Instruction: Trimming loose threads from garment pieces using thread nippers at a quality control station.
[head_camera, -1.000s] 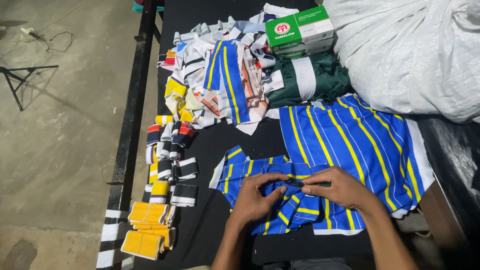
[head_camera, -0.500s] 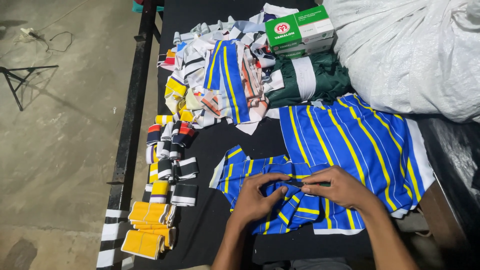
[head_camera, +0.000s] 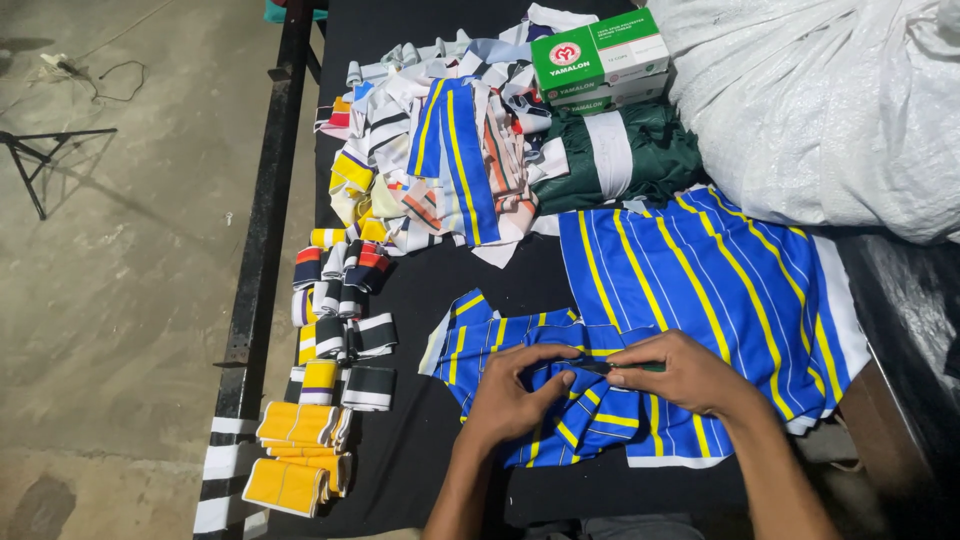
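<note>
Nothing had shifted: both hands stayed put. Left hand pressed the blue-and-yellow striped fabric piece at the table's 6 o'clock edge; right hand's fingers clamped a dark slender tool. Slack fabric risked slipping.

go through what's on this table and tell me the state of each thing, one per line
Left hand: pressing flat on the small striped piece.
Right hand: pinching a thin dark tool at the fabric.
Small striped piece: crumpled, partly folded.
Large striped cloth: spread flat.
Green cloth: folded.
Green box: closed.
Scrap pile: heaped loosely.
Yellow bands: folded, stacked.
White sack: full, slumped.
</note>
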